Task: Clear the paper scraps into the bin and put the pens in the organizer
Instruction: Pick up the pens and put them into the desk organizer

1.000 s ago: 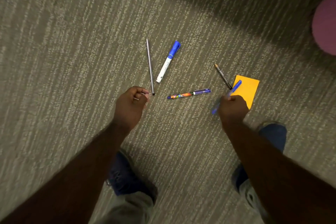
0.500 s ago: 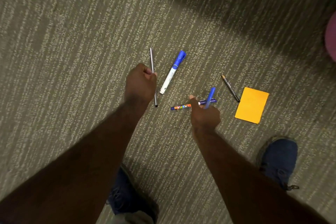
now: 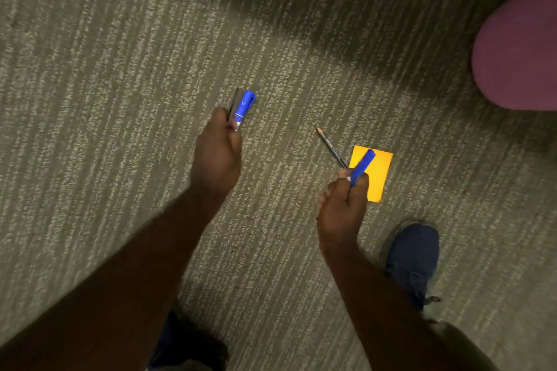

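Observation:
My left hand (image 3: 215, 156) is closed around a blue-capped white marker (image 3: 244, 105) and a thin grey pen (image 3: 233, 104), both sticking up out of the fist. My right hand (image 3: 343, 205) grips a blue pen (image 3: 361, 166) that points up and to the right; the patterned pen is no longer on the carpet and may be inside this fist. A dark pencil (image 3: 330, 146) lies on the carpet just above my right hand. An orange paper square (image 3: 378, 173) lies flat beside it, partly behind the blue pen. No bin or organizer is in view.
Grey-green striped carpet (image 3: 120, 99) covers the floor. A purple rounded seat (image 3: 521, 48) sits at the upper right. My blue shoes (image 3: 411, 259) stand below the hands, one near the orange paper.
My left hand has lifted the grey pen and the blue-capped marker off the carpet. The patterned pen has left the floor. My right hand has moved back right, near the orange paper.

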Motion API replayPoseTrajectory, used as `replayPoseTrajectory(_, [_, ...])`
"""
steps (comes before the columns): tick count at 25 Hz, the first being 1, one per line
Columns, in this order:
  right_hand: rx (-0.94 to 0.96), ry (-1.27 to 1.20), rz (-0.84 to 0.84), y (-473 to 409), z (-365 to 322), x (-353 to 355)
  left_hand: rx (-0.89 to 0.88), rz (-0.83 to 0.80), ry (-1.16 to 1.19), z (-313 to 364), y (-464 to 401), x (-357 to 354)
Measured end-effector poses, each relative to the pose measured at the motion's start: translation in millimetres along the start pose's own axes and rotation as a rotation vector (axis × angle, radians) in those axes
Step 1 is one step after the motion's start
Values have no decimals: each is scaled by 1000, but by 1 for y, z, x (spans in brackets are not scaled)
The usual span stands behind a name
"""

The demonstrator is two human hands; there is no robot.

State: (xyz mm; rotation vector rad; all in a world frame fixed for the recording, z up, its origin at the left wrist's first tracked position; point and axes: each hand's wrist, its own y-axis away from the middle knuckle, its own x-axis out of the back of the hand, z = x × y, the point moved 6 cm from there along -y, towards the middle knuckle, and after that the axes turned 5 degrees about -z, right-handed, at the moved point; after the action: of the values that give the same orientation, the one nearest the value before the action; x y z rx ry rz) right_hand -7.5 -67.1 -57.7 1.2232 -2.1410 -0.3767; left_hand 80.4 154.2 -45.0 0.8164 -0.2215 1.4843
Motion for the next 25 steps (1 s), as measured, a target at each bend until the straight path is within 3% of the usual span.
replayPoseTrajectory(2, [29, -11, 46, -16, -12, 22, -122, -182, -38, 35, 4, -39])
replayPoseTrajectory(5, [80, 61, 48, -36, -24, 44, -227, -394, -287, 66, 2, -100])
replayPoseTrajectory(9, [114, 66, -6, -52, -30, 60, -202, -495, -504, 75, -8, -145])
replayPoseTrajectory(14, [119, 30, -17, -46, -41, 66, -219, -432, -561, 66, -7, -133])
replayPoseTrajectory(18, [98, -11, -28, -22, -71, 70, -115, -324, -312, 84, -3, -75])
replayPoseTrajectory(21, [80, -77, -46, 11, -125, 77, -34, -190, -65, 133, 13, -8])
replayPoseTrajectory(25, [85, -212, -84, 68, -253, 97, 46, -48, 204, 231, 35, 102])
